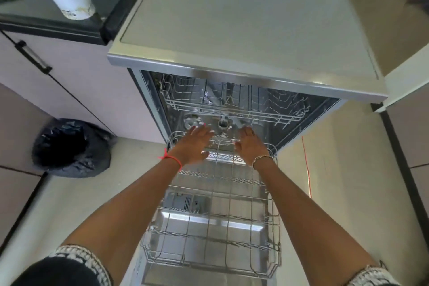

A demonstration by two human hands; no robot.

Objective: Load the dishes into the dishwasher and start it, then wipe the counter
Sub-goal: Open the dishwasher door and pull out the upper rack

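Head view shows the dishwasher [246, 30] open, its empty lower rack [274, 223] drawn out over the lowered door, I think for easy loading. Left hand [195, 144] and right hand [250, 144] reach with open fingers over its far end, holding nothing.

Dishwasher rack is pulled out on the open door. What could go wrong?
The open door lies low, so someone could trip on it. The left hand and right hand reach among the rack wires, so fingers might get pinched. The orange cord on the floor could catch a foot.
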